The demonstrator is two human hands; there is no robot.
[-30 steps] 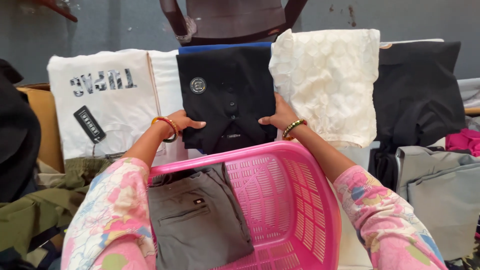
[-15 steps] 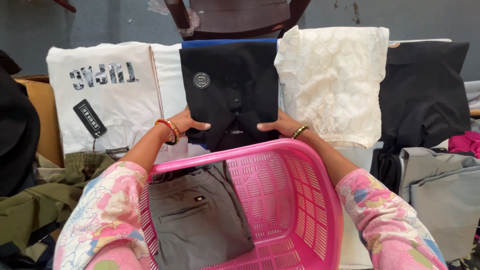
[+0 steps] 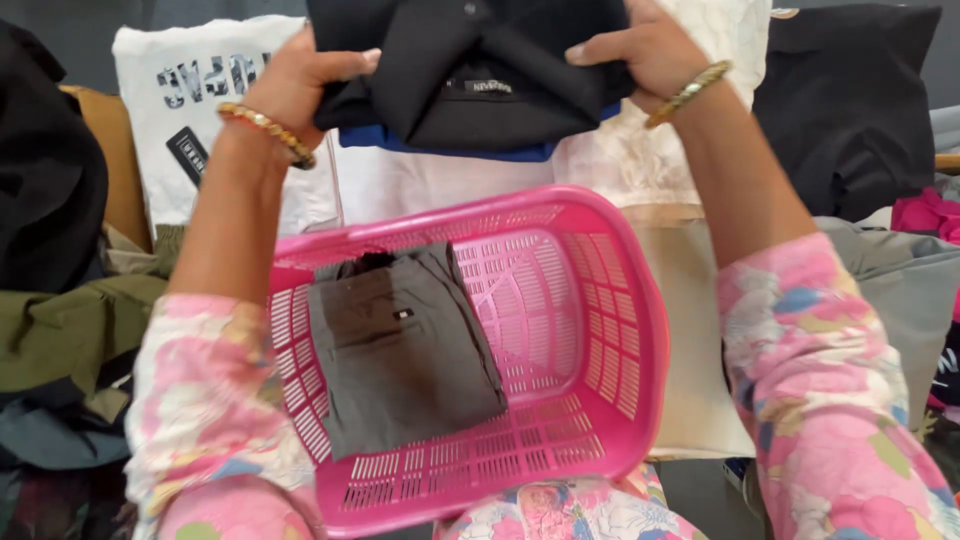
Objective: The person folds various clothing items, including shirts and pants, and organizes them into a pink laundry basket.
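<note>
While both hands gripped it from either side, the folded black garment hung raised above the pink basket, near the top of the head view.

Left hand: fingers clenched on the garment's left edge, thumb laid over the front; a beaded gold-and-red bracelet sat at the wrist.

Right hand: fingers clasped around the garment's right edge, thumb forward; a gold bangle circled the wrist.

Blue fabric: a strip showed just under the black garment's lower edge; whether it belonged to the garment could not be told.

Pink basket: slotted plastic, resting on the person's lap between the floral pink sleeves.

Grey folded trousers: lay flat inside the basket, toward its left side, a small label on the front.

White printed shirt: lay behind the left forearm, a black tag on it.

White lace-textured cloth: lay behind the right wrist.

Black garment pile: far right, apart from the hands.

Olive clothing: heaped at the left, beside the basket.
</note>
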